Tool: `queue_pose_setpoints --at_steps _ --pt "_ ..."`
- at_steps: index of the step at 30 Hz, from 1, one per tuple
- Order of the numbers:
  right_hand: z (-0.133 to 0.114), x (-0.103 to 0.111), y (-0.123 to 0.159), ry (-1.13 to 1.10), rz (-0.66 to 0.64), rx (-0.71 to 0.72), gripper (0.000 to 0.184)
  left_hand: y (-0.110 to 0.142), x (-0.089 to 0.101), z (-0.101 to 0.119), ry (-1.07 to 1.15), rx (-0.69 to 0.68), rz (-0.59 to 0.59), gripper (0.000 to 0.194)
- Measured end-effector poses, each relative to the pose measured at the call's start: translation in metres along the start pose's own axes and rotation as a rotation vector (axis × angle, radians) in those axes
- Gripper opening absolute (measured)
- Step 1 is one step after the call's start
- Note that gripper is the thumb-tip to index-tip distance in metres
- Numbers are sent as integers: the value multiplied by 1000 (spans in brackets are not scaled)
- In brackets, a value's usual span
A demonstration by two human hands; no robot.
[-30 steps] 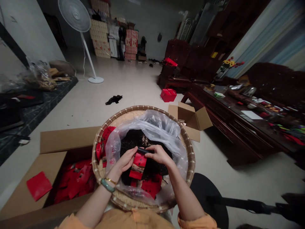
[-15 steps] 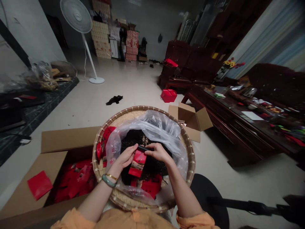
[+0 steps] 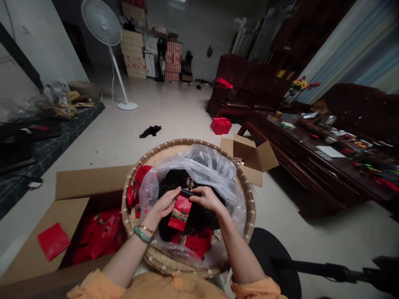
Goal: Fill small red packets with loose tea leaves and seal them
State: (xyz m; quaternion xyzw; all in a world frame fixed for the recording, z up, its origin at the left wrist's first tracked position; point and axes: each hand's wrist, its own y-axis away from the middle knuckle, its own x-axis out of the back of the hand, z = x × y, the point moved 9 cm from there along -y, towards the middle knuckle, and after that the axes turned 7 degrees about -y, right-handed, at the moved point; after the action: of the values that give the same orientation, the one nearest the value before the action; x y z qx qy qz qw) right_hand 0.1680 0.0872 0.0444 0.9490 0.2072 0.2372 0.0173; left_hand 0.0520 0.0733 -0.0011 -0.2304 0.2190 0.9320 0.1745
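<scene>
A red printed packet point(image 3: 180, 215) hangs upright over the clear plastic bag point(image 3: 215, 166). Across its top edge lies a slim black bar point(image 3: 188, 193), perhaps a clip. My left hand point(image 3: 166, 203) is closed on the packet's top left corner and the bar's left end. Fingers of my right hand point(image 3: 207, 198) pinch the bar near its right end, by the packet's other top corner. Below both hands the bag holds dark, loose, shredded-looking stuff point(image 3: 170, 180). More red packets point(image 3: 199, 243) lie in the bag's near part.
The bag sits in a round woven tray point(image 3: 251, 207), with red packets point(image 3: 132, 193) at its left side. A cardboard box point(image 3: 71, 211) full of red packets stands left; another open box point(image 3: 263, 155) is beyond right. A black round base point(image 3: 274, 265) stands near right.
Both hands keep the same hold on the packet and the bar. Only the camera view has shifted very slightly.
</scene>
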Motion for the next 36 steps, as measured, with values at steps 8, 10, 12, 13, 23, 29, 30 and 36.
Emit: queue_pose_setpoints --at_steps 8,10,12,13,23,29,30,36 --pt "-3 3 0 -21 33 26 27 -1 -2 4 32 17 13 26" --pt "-2 6 0 -38 52 28 26 1 -4 4 40 24 1 25" --pt "2 10 -1 -76 77 7 26 5 -11 2 20 61 -67 28" --pt "4 12 -1 -103 90 -8 27 7 -15 -1 -6 91 -115 31" --pt "22 19 9 -561 12 -156 48 18 -13 -11 -140 151 -194 49" --pt "21 20 13 -472 9 -124 46 18 -9 -8 -157 126 -187 49" --pt "21 17 12 -434 11 -124 46 17 -10 -8 -168 126 -198 49" --pt "25 13 4 -368 118 -131 45 18 -17 -9 -164 134 -223 52"
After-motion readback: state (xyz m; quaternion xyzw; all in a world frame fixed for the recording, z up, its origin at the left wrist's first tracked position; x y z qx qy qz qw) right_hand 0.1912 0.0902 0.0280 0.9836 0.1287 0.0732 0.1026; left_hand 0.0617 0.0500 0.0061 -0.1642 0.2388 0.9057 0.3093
